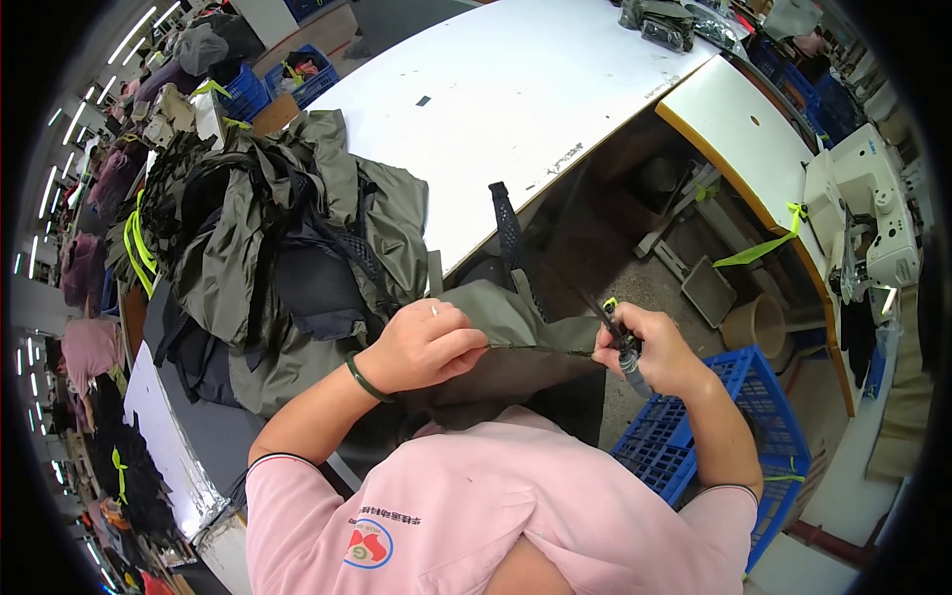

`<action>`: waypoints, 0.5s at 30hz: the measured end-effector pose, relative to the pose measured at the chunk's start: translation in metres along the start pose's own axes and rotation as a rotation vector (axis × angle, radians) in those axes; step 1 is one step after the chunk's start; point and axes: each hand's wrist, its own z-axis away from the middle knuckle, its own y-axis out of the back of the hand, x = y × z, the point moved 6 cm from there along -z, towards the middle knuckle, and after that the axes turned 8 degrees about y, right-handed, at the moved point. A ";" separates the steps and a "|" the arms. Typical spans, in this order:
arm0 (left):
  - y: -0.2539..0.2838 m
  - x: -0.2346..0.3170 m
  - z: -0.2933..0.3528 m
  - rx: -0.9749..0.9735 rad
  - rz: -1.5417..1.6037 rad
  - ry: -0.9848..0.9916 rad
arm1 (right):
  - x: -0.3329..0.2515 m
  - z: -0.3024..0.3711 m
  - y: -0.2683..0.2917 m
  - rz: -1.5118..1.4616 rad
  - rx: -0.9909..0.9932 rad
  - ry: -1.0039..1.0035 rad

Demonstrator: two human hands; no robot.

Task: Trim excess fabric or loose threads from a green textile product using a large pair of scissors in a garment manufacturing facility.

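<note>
A strip of olive-green fabric (501, 315), part of a bag-like piece with a black mesh strap (507, 230), is stretched between my hands in front of my chest. My left hand (421, 345), with a dark green bangle at the wrist, is closed on the fabric's left end. Pinched at the edge's right end are the fingertips of my right hand (654, 349). That same hand grips dark scissors (627, 347), their slim pointed blades angled up and left. How far the blades are parted cannot be made out.
Olive and black bag pieces (288, 233) are heaped on the left of the white table (476, 89). A blue plastic crate (729, 397) stands by my right elbow. Farther right is a white sewing machine (873, 208) on its stand. A beige bucket (754, 325) sits beneath.
</note>
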 end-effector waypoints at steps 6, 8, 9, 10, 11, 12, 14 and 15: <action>-0.011 0.005 0.010 -0.147 -0.002 -0.080 | 0.006 0.006 -0.002 0.114 -0.009 0.063; -0.007 0.010 0.011 -0.109 -0.009 -0.104 | -0.013 0.009 -0.001 0.523 -0.030 0.254; -0.004 0.012 0.011 -0.070 -0.017 -0.127 | -0.016 0.008 0.000 0.523 -0.031 0.255; -0.004 0.013 0.011 -0.070 -0.017 -0.125 | -0.024 0.009 0.001 0.693 0.008 0.318; -0.003 0.014 0.011 -0.054 -0.031 -0.129 | -0.031 0.010 0.002 0.862 0.047 0.381; -0.001 0.016 0.011 -0.038 -0.046 -0.134 | -0.033 0.010 0.003 0.862 0.047 0.381; 0.000 0.018 0.010 -0.033 -0.056 -0.136 | -0.039 0.013 0.006 0.959 0.105 0.406; 0.000 0.020 0.009 -0.029 -0.066 -0.139 | -0.040 0.014 0.006 0.959 0.105 0.407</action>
